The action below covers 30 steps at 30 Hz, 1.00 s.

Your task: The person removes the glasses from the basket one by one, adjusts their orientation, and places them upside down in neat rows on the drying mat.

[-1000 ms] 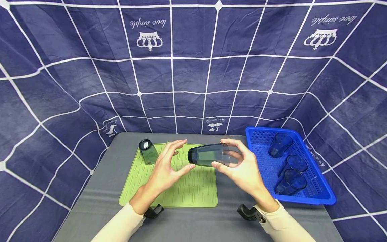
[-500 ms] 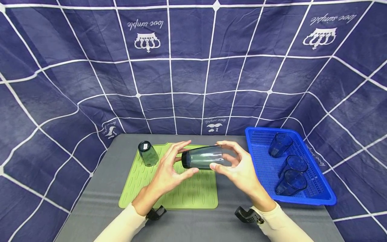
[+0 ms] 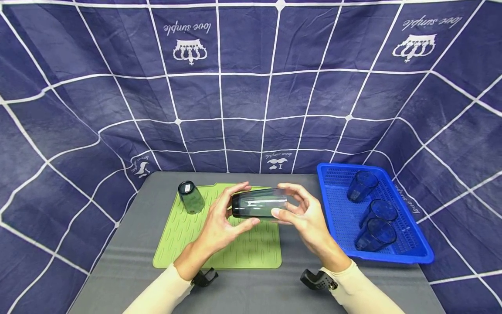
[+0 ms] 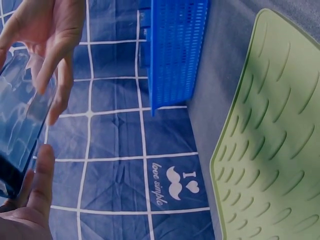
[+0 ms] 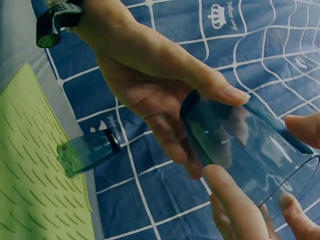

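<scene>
A dark-tinted drinking glass [image 3: 259, 203] lies sideways in the air above the green ridged mat [image 3: 251, 250], its thick base to the left and its rim to the right. My left hand [image 3: 220, 221] grips the base end, thumb along the near side and fingers behind. Near the rim, my right hand [image 3: 307, 218] holds the same glass between thumb and fingers. The right wrist view shows the left hand [image 5: 150, 70] at the base and right fingertips around the wall. A second glass [image 3: 192, 199] stands upside down on the mat's far left corner, with a small label on its base.
A blue plastic basket [image 3: 392, 258] stands on the right side of the grey table [image 3: 259, 292], holding three glasses, one of them this upright glass [image 3: 362, 186]. A navy checked cloth [image 3: 251, 96] hangs behind and at both sides.
The glass and right hand have shifted left, bringing the base between the left hand's thumb and fingers, which now touch it. The basket and mat glass keep their places.
</scene>
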{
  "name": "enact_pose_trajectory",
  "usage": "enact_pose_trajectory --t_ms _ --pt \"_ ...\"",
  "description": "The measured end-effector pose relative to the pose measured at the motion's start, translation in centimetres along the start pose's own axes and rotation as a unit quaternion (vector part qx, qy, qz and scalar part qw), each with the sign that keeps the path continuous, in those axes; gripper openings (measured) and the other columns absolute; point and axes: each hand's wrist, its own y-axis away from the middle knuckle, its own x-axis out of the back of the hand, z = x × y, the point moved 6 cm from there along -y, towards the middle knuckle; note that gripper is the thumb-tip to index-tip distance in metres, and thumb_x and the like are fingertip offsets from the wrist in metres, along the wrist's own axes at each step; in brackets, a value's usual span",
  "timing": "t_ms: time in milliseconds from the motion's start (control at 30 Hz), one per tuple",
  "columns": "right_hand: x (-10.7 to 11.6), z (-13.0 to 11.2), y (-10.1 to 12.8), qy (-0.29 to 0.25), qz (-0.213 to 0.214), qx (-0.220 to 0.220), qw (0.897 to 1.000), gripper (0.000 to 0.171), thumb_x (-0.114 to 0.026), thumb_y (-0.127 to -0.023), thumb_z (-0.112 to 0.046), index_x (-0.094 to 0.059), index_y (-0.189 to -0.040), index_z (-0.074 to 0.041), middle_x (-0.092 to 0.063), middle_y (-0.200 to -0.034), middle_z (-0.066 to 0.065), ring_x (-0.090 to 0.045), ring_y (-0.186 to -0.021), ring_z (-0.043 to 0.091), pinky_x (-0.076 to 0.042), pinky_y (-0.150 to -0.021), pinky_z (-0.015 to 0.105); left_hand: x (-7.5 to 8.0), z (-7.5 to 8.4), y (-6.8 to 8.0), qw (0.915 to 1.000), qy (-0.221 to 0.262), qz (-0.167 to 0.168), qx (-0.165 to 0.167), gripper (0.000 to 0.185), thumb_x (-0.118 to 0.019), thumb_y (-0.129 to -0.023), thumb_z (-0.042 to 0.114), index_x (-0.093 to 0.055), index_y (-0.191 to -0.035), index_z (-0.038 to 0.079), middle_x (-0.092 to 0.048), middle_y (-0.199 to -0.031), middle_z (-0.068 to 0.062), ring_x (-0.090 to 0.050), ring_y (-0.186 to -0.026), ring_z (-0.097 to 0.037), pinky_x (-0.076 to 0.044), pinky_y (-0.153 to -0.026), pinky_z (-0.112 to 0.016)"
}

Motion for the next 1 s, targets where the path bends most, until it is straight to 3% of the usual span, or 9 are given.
enact_pose_trajectory --t_ms 233,533,1000 --pt "-0.4 0.8 -0.1 -0.046 -0.011 -0.016 0.999 0.069 -0.076 -0.095 0.013 -0.054 -0.159 0.002 -0.067 -0.143 0.009 -0.084 -0.114 0.024 -0.073 -0.090 0.060 -0.2 0.4 0.0 0.9991 0.034 0.016 -0.021 0.084 -0.102 -0.087 0.002 -0.061 -0.160 0.011 -0.075 -0.154 -0.014 -0.074 -0.136 -0.014 -0.070 -0.102 -0.028" --pt "-0.5 1.1 -0.2 -0.057 -0.020 -0.024 0.998 0.070 -0.073 -0.097 0.009 -0.048 -0.163 0.004 -0.066 -0.145 0.010 -0.085 -0.112 0.024 -0.074 -0.090 0.053 -0.2 0.3 0.1 0.9985 0.040 0.026 -0.028 0.079 -0.102 -0.085 -0.002 -0.063 -0.153 0.007 -0.075 -0.150 -0.015 -0.076 -0.124 -0.012 -0.071 -0.093 -0.027" --pt "-0.4 1.8 -0.1 -0.081 -0.025 -0.033 0.996 0.066 -0.070 -0.099 0.010 -0.050 -0.162 0.002 -0.062 -0.151 0.010 -0.079 -0.126 0.024 -0.072 -0.096 0.058 -0.3 0.3 0.2 0.9982 0.035 0.028 -0.039 0.077 -0.102 -0.084 -0.003 -0.065 -0.151 0.006 -0.076 -0.148 -0.017 -0.076 -0.124 -0.010 -0.070 -0.096 -0.024"
